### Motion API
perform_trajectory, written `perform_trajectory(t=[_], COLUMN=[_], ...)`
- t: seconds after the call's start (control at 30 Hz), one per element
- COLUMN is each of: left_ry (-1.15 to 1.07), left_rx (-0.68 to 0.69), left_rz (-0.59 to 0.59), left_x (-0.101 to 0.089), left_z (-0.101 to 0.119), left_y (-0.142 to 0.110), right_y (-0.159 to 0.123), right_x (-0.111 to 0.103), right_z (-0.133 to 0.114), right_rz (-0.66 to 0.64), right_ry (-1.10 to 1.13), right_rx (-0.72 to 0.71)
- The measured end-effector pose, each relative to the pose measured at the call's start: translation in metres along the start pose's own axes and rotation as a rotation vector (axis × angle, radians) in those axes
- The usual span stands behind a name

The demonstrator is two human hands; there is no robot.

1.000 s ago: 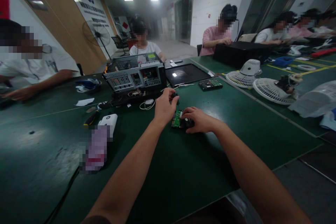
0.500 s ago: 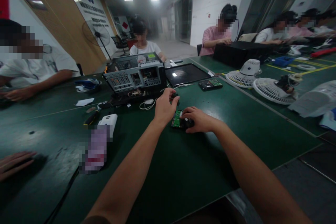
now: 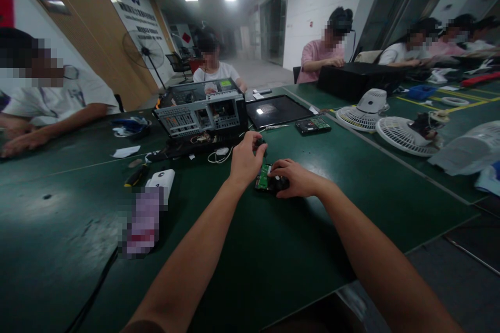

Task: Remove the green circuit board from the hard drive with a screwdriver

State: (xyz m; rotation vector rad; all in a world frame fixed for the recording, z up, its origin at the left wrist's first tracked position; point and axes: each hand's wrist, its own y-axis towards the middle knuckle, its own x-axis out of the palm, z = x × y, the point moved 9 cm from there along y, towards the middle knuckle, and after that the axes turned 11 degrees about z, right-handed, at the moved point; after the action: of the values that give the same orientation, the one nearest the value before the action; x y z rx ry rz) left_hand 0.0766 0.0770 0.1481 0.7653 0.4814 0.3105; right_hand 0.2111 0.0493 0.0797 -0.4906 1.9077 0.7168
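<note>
On the green table lies a hard drive (image 3: 262,179) with its green circuit board facing up. My right hand (image 3: 294,177) has its fingers bent over the drive's right side and grips it. My left hand (image 3: 247,158) is pinched around the dark handle of what looks like a screwdriver (image 3: 260,142), held upright above the far edge of the drive. Its tip is too small to make out. Farther back, a second hard drive (image 3: 312,125) rests apart from both hands.
An opened computer case (image 3: 201,114) stands ahead, with a black side panel (image 3: 279,109) to its right. White fan parts (image 3: 406,135) lie at the right. At the left are a yellow-black tool (image 3: 135,176) and a white device (image 3: 162,179). Several people sit around the tables.
At the left, a co-worker's hand that lay on the table has drawn back out of the near area. My own hands and the hard drive look unmoved.
</note>
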Motion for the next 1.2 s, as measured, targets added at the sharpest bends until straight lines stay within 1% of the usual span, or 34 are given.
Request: perform_trajectory(t=[0.27, 0.47, 0.6, 0.7, 0.8, 0.93, 1.0, 1.1, 1.2], left_ry=[0.019, 0.053, 0.126, 0.147, 0.139, 0.119, 0.11, 0.117, 0.147], left_rx=[0.005, 0.058, 0.089, 0.101, 0.107, 0.093, 0.074, 0.037, 0.034], left_rz=[-0.009, -0.003, 0.034, 0.026, 0.014, 0.013, 0.019, 0.038, 0.051], left_x=[0.003, -0.004, -0.011, -0.011, -0.01, -0.01, -0.01, -0.011, -0.012], left_z=[-0.002, 0.006, 0.007, 0.005, 0.005, 0.004, 0.002, -0.004, -0.006], left_y=[0.001, 0.003, 0.006, 0.007, 0.007, 0.007, 0.007, 0.006, 0.006], right_y=[0.001, 0.001, 0.0, -0.001, 0.002, 0.009, 0.011, 0.013, 0.013], right_x=[0.001, 0.003, 0.007, 0.01, 0.011, 0.007, 0.008, 0.013, 0.016], right_z=[0.0, -0.003, 0.005, 0.011, 0.008, 0.0, -0.003, -0.003, 0.001], right_rz=[0.0, -0.049, -0.072, -0.071, -0.017, 0.159, 0.212, 0.242, 0.246], right_ry=[0.038, 0.064, 0.002, -0.018, -0.003, -0.015, -0.042, -0.065, -0.049], right_rx=[-0.035, -0.088, -0.04, 0.004, 0.01, 0.028, 0.025, -0.003, -0.031])
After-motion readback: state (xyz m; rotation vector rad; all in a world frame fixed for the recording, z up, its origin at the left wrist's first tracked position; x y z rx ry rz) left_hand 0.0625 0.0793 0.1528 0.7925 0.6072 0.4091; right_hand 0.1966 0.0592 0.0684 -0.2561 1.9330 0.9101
